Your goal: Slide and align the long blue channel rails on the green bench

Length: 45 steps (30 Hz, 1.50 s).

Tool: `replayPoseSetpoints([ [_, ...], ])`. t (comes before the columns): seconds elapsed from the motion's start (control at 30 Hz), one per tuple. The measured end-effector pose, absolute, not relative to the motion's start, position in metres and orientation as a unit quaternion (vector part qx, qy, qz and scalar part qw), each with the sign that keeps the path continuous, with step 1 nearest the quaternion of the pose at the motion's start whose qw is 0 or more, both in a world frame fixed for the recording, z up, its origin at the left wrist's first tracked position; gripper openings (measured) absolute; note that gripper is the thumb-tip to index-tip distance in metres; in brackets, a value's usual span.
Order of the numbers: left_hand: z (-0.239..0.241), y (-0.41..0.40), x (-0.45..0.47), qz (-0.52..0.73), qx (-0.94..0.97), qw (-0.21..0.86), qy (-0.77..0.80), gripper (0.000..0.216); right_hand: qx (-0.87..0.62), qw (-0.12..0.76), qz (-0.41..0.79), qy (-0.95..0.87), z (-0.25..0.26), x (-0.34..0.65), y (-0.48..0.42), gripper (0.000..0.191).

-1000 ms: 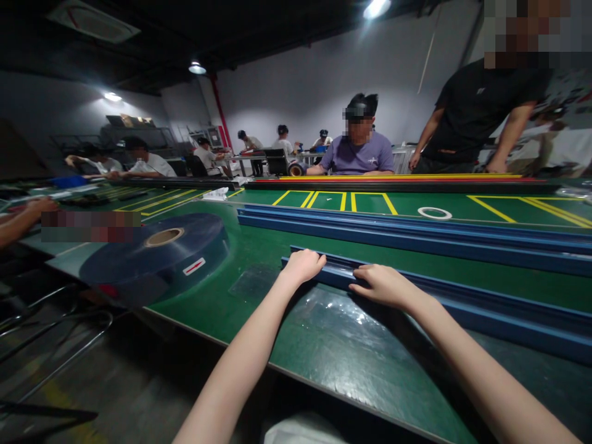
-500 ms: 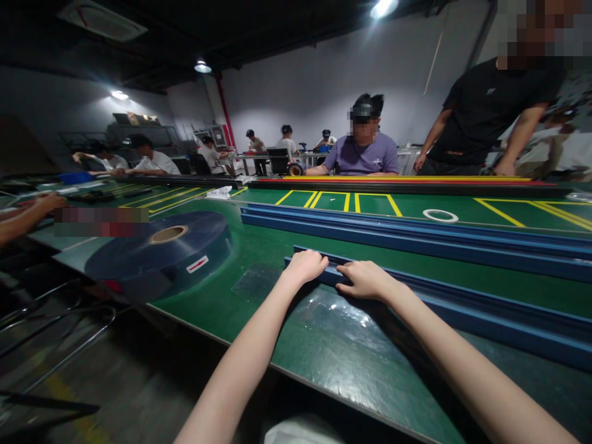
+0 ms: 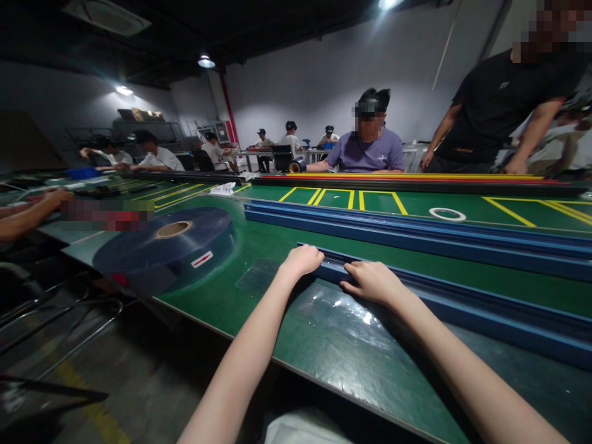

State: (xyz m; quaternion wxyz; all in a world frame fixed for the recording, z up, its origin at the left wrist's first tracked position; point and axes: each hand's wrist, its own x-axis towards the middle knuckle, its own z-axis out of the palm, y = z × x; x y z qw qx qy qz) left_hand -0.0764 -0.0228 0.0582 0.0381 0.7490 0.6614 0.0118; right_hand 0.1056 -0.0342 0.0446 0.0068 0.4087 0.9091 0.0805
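Observation:
A long blue rail point(image 3: 462, 305) lies across the green table point(image 3: 259, 246), its left end near the middle of the view. My left hand point(image 3: 301, 260) is curled over that left end. My right hand point(image 3: 372, 282) grips the rail just to the right of it, fingers wrapped over the top edge. A sheet of clear film point(image 3: 342, 317) lies on the table under and in front of the rail, shining in the light.
A big roll of blue film point(image 3: 166, 246) lies flat at the table's left. A second blue rail point(image 3: 416, 231) runs behind mine. A white tape ring point(image 3: 446, 214) lies farther back. People sit and stand across the table; another person's arm point(image 3: 28, 213) reaches in at left.
My right hand has slid a little left along the rail, closer to my left hand. The view has shifted slightly; both hands stay on the rail.

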Motion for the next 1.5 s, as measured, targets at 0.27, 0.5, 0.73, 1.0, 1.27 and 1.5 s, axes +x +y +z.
replayPoseSetpoints([
  [0.27, 0.057, -0.016, -0.088, 0.016, 0.724, 0.040, 0.688, 0.045, 0.405, 0.003, 0.087, 0.910, 0.043, 0.107, -0.034, 0.034],
  [0.5, 0.054, -0.008, -0.103, 0.032, 0.682, 0.066, 0.728, 0.045, 0.408, 0.009, 0.087, 0.909, 0.044, 0.106, -0.034, 0.034],
  [0.73, 0.052, -0.004, -0.109, 0.040, 0.643, 0.073, 0.761, 0.045, 0.409, 0.009, 0.091, 0.908, 0.042, 0.107, -0.033, 0.035],
  [1.0, 0.058, -0.012, -0.108, 0.046, 0.601, 0.026, 0.798, 0.043, 0.410, 0.003, 0.091, 0.908, 0.042, 0.107, -0.033, 0.034],
  [1.27, 0.056, -0.016, -0.105, 0.118, 0.547, -0.099, 0.823, 0.037, 0.412, -0.006, 0.069, 0.909, 0.043, 0.107, -0.033, 0.036],
  [1.5, 0.043, -0.015, -0.071, 0.220, 0.724, -0.178, 0.629, 0.029, 0.415, -0.067, -0.014, 0.907, 0.055, 0.129, -0.035, 0.040],
])
